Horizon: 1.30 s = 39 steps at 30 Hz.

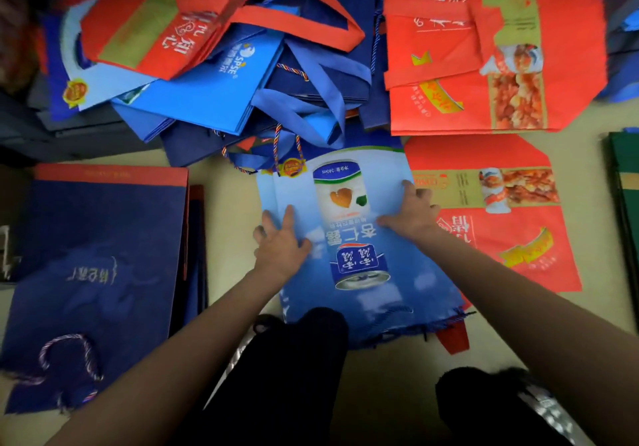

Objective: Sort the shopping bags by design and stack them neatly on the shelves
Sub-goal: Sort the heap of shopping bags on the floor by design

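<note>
A light blue bag printed with a drink can (349,238) lies flat on the floor in front of me. My left hand (280,241) presses on its left side with straight fingers. My right hand (411,210) rests flat on its right edge, fingers spread. To the left lies a stack of navy bags with a red top band (100,265). On the right a red bag with a food picture (494,214) lies flat. Behind it sits a stack of similar red bags (484,65). A mixed heap of blue and red bags (224,75) fills the back.
Dark green bags (626,203) stack at the right edge. My knees in dark trousers (294,376) are at the bottom. Pale floor (221,176) shows between the piles. Something dark and grey (69,127) lies under the heap at the left.
</note>
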Available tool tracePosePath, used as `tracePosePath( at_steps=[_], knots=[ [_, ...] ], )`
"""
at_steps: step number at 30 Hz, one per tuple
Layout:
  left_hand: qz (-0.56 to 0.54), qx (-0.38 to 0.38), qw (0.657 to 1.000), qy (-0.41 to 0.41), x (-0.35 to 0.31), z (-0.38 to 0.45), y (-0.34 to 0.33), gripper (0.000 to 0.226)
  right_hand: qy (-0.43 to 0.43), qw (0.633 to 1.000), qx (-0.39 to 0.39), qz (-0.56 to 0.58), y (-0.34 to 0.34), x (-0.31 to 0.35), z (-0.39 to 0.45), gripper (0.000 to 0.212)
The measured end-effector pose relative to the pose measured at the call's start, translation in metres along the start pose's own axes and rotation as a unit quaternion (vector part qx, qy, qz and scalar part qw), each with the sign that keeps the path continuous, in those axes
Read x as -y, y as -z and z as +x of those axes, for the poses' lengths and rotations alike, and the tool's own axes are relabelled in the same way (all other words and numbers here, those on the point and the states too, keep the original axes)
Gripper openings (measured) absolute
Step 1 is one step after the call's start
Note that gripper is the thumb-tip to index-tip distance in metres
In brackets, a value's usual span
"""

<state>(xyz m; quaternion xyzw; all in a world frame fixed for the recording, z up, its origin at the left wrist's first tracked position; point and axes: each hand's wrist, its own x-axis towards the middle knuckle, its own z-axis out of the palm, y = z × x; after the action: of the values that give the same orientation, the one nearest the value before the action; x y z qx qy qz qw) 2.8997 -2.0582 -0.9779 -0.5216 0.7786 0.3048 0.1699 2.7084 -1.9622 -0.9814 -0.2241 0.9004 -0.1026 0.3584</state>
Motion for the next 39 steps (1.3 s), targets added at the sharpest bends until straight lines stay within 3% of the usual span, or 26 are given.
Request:
tracePosePath(
  at_steps=[5,8,12,14,16,17,19,21,23,26,29,31,34,37,39],
  knots=[
    [-0.087,-0.007,0.996,0.013,0.000,0.001,0.003,0.070,0.028,0.998,0.011,0.054,-0.001,0.007,-0.005,0.082],
    [-0.171,-0.054,0.981,0.066,0.013,0.007,0.009,0.065,0.089,0.985,0.014,0.144,-0.001,0.024,-0.003,0.062],
    [-0.169,-0.096,0.981,0.029,0.033,0.015,0.024,0.059,0.104,0.938,-0.012,0.331,-0.001,0.045,0.006,0.042],
    [-0.137,-0.075,0.988,-0.012,0.034,0.016,0.025,0.061,0.108,0.956,-0.016,0.273,-0.003,0.041,0.009,0.040],
    [-0.114,-0.036,0.992,-0.046,0.029,0.015,0.020,0.067,0.101,0.985,-0.059,0.124,0.001,0.025,0.010,0.048],
    [-0.113,-0.019,0.992,-0.047,0.024,0.014,0.017,0.068,0.074,0.992,-0.075,0.066,0.005,0.014,0.010,0.055],
    [-0.130,-0.006,0.991,-0.027,0.014,0.012,0.011,0.069,-0.006,0.996,-0.060,0.058,0.014,-0.004,0.007,0.069],
    [-0.149,-0.013,0.989,-0.004,0.006,0.013,0.010,0.067,-0.024,0.995,-0.031,0.087,0.015,-0.010,0.006,0.073],
    [-0.158,-0.027,0.987,0.002,0.003,0.015,0.012,0.065,0.019,0.986,-0.011,0.165,0.011,-0.004,0.006,0.066],
    [-0.171,-0.049,0.984,-0.007,0.003,0.017,0.019,0.060,0.071,0.929,0.013,0.362,0.009,0.018,0.005,0.054],
    [-0.177,-0.065,0.982,0.004,0.008,0.018,0.025,0.058,0.091,0.916,0.032,0.390,0.004,0.025,0.001,0.047],
    [-0.154,-0.071,0.985,-0.003,0.009,0.017,0.026,0.059,0.074,0.928,0.015,0.364,0.003,0.019,0.002,0.044],
    [-0.033,-0.077,0.995,-0.056,0.007,0.006,0.018,0.062,0.076,0.974,0.027,0.214,0.006,0.001,0.004,0.050],
    [0.090,-0.021,0.988,-0.125,0.002,-0.008,0.002,0.064,0.078,0.961,0.095,0.246,0.009,-0.006,-0.006,0.047],
    [0.124,0.004,0.985,-0.123,0.000,-0.011,-0.006,0.062,0.095,0.956,0.115,0.251,0.012,-0.006,-0.011,0.048]
  ],
)
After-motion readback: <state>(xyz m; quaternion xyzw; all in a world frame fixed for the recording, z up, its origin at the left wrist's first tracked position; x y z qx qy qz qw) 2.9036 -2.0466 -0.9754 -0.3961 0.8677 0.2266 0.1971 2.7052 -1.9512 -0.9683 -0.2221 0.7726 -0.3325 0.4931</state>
